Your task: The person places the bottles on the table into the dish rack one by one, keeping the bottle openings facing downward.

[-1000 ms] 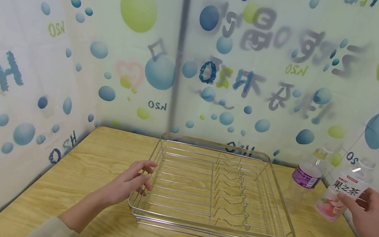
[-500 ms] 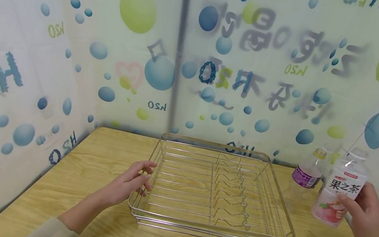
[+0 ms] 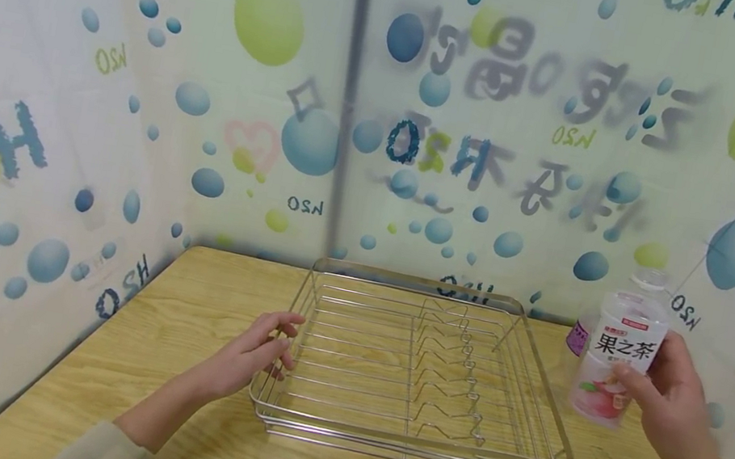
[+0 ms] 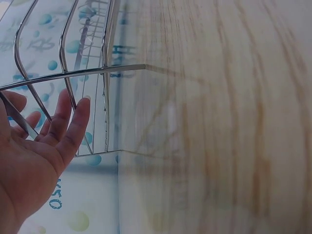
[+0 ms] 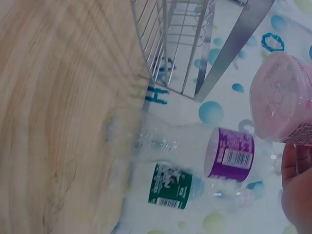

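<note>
“Head view: what is held there?”

“The peach-label bottle (image 3: 617, 360) is gripped by the right hand (image 3: 673, 398), pinched between the thumb, laid across the label, and the fingers (image 5: 290, 161) behind. It is held just off the right side of the wire rack (image 3: 408, 438), slightly tilted.”

“Is it set down?”

“No; in the right wrist view its underside is exposed, raised off the tabletop (image 3: 199, 306).”

“What else is given by that view alone?”

“A green-label bottle (image 5: 170, 186), hidden in the head view. The purple-label bottle (image 5: 231, 155) is also shown with its label plain, whereas from the head it is mostly covered by the held bottle.”

“And the left hand (image 3: 245, 356)?”

“It is placed at the rack's left wall, its fingers spread and loosely bent. In the left wrist view they are seen close to the wires; whether the rim is pressed cannot be told.”

“How are the edges and the room?”

“Only a narrow gap is seen between the held bottle and the rack's right rim. More room is left in front of the rack and to its left. Behind, the tabletop's far edge is bounded by the patterned backdrop (image 3: 504, 122).”
</note>
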